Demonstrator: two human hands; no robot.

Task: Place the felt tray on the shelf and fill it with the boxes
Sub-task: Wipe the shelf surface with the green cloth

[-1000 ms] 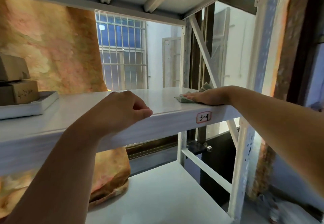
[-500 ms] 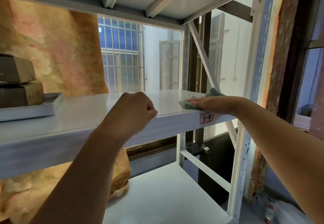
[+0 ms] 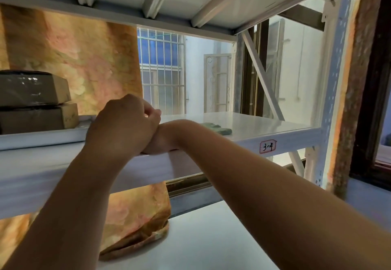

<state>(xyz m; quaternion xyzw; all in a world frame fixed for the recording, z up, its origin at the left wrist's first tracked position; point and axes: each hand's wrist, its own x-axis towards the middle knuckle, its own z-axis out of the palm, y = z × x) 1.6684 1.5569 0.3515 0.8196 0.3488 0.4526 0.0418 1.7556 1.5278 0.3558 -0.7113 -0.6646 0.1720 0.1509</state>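
At the shelf's [image 3: 254, 122] front edge the left hand [image 3: 122, 126] is curled empty, the right hand's [image 3: 163, 141] grip, hidden behind it, cannot be told, and stacked boxes [image 3: 31, 92] are held in the tray [image 3: 42, 138] at the shelf's left end

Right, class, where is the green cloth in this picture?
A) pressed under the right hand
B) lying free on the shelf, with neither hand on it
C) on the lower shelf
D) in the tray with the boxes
B: the green cloth lies by itself on the shelf, while the left hand and right hand meet at the front edge.
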